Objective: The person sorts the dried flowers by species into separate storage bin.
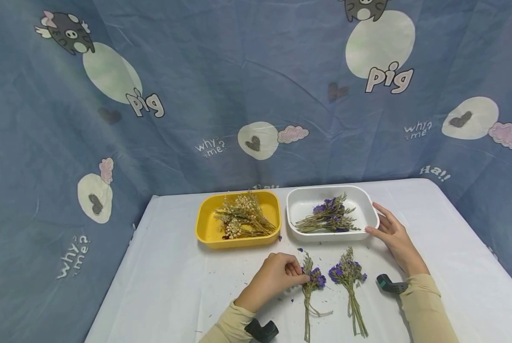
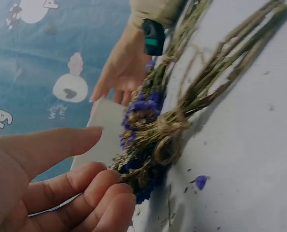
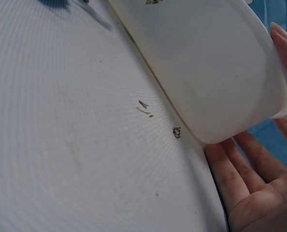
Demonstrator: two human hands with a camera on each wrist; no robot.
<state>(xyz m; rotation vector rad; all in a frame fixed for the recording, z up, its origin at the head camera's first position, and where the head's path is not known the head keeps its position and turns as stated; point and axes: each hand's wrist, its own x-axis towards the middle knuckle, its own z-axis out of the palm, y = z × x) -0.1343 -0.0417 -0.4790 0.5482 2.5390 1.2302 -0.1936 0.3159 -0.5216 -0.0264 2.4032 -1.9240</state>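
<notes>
A bunch of dried purple flowers point(image 1: 317, 279), tied with twine point(image 2: 171, 126), lies on the white table. My left hand point(image 1: 278, 277) is at its flower heads, thumb apart from loosely bent fingers; nothing is gripped between them, and whether the fingertips touch the flowers I cannot tell. To its right lies a second purple bunch point(image 1: 347, 272), stems toward me. My right hand point(image 1: 396, 238) holds the near right corner of a white tray point(image 1: 291, 224), thumb at the rim and fingers point(image 3: 250, 164) against the side. Several purple-flowered stems point(image 1: 328, 214) lie in that tray.
A yellow tray point(image 1: 204, 240) with dried cream-coloured flowers point(image 1: 243, 216) stands left of the white one. Small petals and plant crumbs, including a purple petal point(image 2: 200, 181), are scattered on the white tablecloth point(image 1: 165, 281). A blue printed curtain point(image 1: 174, 62) hangs behind the table.
</notes>
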